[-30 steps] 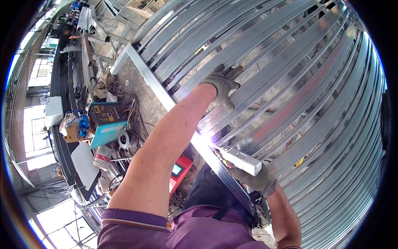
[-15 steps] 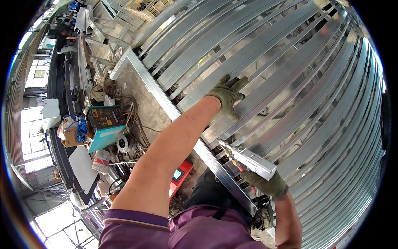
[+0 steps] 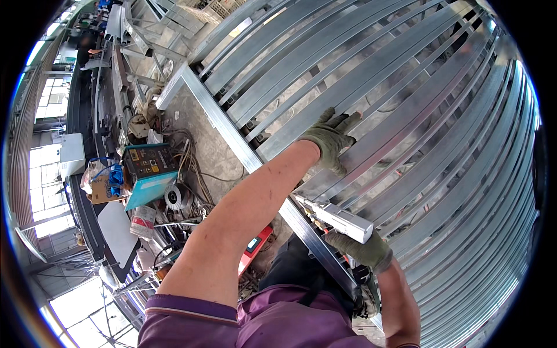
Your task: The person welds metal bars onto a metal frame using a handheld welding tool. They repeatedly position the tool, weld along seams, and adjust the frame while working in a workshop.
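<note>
Right hand (image 3: 365, 250) grips the silver tool (image 3: 342, 221), nozzle (image 3: 301, 200) pointing ahead-left, while the left hand (image 3: 331, 139) lies splayed wide across metal slats (image 3: 371, 87), a teal machine (image 3: 152, 182) with printed panel off to its left!

The silver tool (image 3: 343, 223) partly hides the right hand (image 3: 366, 252); the top edge crops the crate (image 3: 213, 10).

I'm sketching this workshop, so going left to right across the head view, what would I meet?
Bright window → cardboard box → teal-and-black machine → red box with a screen → gloved left grip, fingers spread over the metal bars → gloved right grip, holding the silver tool.
</note>
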`<state>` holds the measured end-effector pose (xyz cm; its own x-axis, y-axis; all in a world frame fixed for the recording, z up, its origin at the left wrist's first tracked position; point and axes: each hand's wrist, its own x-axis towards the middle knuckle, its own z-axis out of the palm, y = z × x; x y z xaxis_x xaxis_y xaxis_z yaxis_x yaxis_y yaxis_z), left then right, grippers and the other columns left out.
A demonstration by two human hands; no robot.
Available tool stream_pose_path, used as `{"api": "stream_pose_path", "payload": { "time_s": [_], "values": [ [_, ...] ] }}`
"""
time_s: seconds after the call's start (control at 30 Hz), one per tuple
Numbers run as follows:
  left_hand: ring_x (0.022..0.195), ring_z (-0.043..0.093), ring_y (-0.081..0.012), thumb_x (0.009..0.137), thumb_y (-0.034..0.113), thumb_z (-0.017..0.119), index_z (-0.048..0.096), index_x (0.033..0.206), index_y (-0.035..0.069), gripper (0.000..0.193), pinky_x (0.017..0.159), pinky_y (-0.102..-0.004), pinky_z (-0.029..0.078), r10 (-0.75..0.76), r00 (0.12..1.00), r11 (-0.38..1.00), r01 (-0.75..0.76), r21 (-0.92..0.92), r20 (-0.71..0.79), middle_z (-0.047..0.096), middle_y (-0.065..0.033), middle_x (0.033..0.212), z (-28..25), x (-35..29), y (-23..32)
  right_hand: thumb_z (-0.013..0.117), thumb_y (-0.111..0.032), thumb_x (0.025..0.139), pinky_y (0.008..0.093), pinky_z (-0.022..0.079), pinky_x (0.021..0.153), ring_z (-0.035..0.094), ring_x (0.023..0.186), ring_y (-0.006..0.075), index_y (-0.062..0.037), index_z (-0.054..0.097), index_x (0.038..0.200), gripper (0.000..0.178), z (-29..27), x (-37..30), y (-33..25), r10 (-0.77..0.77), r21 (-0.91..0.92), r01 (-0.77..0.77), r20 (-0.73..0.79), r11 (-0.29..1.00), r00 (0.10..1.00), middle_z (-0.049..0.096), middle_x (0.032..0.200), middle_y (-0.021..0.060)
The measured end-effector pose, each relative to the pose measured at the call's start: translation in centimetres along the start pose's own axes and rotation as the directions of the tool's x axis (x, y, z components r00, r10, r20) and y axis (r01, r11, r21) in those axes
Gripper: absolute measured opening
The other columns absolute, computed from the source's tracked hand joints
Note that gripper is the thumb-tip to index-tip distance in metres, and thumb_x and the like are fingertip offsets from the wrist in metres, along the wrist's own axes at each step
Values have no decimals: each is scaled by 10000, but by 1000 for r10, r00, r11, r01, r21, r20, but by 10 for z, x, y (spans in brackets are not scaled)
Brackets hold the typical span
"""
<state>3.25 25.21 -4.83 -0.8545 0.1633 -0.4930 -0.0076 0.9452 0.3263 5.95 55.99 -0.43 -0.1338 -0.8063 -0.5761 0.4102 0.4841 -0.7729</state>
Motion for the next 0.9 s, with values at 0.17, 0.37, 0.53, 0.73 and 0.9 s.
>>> {"api": "stream_pose_path", "payload": {
  "time_s": [0.17, 0.37, 0.53, 0.73, 0.9],
  "values": [
    [1750, 125, -320, 797, 652, 892, 688, 1537, 192, 895, 1410, -566, 48, -4, 1000, 1000, 4, -3, 14, -2, -163, 1901, -5, -1, 2, 906, -292, 991, 351, 619, 981, 775, 1145, 165, -58, 716, 1465, 561, 2, 3, 6, -61, -68, 62, 25, 996, 998, 825, 1298, 115],
    [1752, 116, -316, 814, 661, 880, 658, 1581, 197, 923, 1416, -553, 47, -12, 999, 1000, 12, -9, 49, -14, -165, 1901, -8, -1, 3, 907, -322, 988, 353, 623, 971, 785, 1134, 170, -56, 723, 1455, 568, 2, 2, 13, -94, -97, 94, 11, 991, 996, 831, 1283, 114],
    [1753, 110, -314, 824, 661, 875, 657, 1581, 195, 916, 1419, -549, 44, -7, 1000, 1000, 7, -7, 25, -18, -164, 1901, -5, -2, 2, 904, -346, 987, 355, 627, 948, 799, 1113, 188, -64, 735, 1441, 560, 4, 2, 12, -142, -133, 143, 14, 981, 990, 839, 1257, 111],
    [1751, 123, -312, 817, 653, 881, 688, 1540, 195, 878, 1417, -550, 52, -19, 999, 1000, 20, -5, 51, -4, -163, 1901, -12, -2, 6, 904, -349, 985, 347, 625, 960, 802, 1117, 202, -63, 740, 1429, 554, 5, 1, 7, -88, -147, 88, 10, 985, 996, 839, 1259, 106],
    [1751, 129, -301, 813, 652, 879, 693, 1534, 199, 872, 1417, -547, 55, -17, 1000, 1000, 17, -15, 25, -3, -154, 1902, -7, -2, 4, 915, -359, 971, 343, 626, 963, 800, 1115, 185, -67, 752, 1408, 551, 8, -1, -1, -7, -95, 8, 8, 995, 1000, 840, 1253, 103]
  ]
}}
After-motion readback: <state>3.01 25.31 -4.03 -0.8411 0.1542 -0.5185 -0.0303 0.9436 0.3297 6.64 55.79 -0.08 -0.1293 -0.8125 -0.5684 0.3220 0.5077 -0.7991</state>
